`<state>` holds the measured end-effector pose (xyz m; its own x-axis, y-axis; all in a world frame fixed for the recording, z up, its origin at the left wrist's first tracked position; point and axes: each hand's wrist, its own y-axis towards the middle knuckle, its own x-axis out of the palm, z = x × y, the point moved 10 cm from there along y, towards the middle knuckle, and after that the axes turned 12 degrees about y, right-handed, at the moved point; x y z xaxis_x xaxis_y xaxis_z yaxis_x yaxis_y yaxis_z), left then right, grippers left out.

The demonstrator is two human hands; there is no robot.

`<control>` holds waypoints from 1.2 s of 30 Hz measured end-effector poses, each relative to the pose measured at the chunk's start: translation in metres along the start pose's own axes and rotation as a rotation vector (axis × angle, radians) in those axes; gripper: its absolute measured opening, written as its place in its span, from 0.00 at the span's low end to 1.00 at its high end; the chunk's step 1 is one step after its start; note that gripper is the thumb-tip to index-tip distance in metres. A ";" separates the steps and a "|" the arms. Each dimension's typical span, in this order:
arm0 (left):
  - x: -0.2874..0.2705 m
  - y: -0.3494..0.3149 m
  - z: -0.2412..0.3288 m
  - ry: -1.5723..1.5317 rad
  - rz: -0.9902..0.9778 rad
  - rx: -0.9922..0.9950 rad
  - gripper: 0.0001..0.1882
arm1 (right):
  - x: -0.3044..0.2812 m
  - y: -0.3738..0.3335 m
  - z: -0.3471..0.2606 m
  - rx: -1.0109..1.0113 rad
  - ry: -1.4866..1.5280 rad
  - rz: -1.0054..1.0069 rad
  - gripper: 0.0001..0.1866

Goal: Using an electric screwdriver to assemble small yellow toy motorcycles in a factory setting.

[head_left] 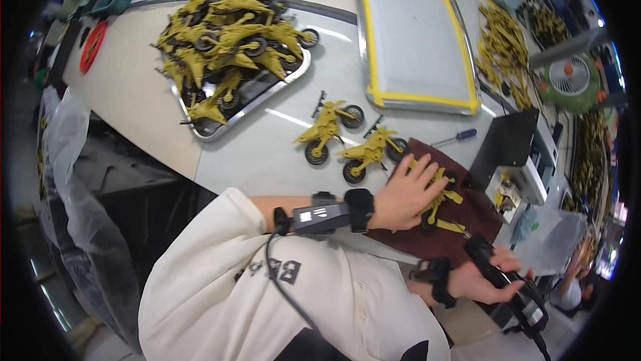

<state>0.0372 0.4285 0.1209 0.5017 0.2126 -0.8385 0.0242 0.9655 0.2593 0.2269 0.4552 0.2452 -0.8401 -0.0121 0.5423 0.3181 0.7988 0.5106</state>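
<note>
Right hand [482, 279] wrapped tight round black power screwdriver [502, 274], tip aimed at yellow toy bike [442, 195] pinned flat on dark red mat [467, 217] under spread left hand [404, 194]. Could slip & poke fingers, w/ tip so near them. Could also knock 2 finished bikes [347, 139] just past left hand.
</note>
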 end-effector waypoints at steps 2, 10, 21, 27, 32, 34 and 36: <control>-0.006 0.001 0.003 -0.050 -0.013 -0.004 0.42 | -0.011 0.010 -0.001 0.008 -0.035 0.157 0.22; -0.215 -0.141 -0.160 0.551 0.556 -0.647 0.35 | -0.051 -0.009 0.018 0.172 -0.092 0.199 0.21; -0.215 -0.193 -0.209 0.793 0.488 -0.639 0.38 | -0.046 -0.008 0.032 0.240 -0.044 0.129 0.21; -0.187 -0.106 -0.105 0.389 0.433 -0.314 0.38 | -0.065 -0.020 0.019 0.210 -0.103 0.221 0.21; -0.098 -0.084 -0.146 0.298 -0.076 -0.417 0.43 | -0.016 -0.015 0.032 0.192 -0.001 0.030 0.24; -0.107 -0.084 -0.141 0.336 -0.018 -0.404 0.42 | -0.033 -0.009 0.031 0.155 0.029 0.092 0.25; -0.117 -0.088 -0.149 0.230 0.106 -0.421 0.39 | -0.033 0.002 0.018 0.062 -0.117 0.114 0.24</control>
<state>-0.1523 0.3411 0.1251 0.2777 0.2954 -0.9141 -0.3919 0.9036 0.1730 0.2468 0.4684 0.2165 -0.8466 0.1484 0.5111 0.3901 0.8264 0.4062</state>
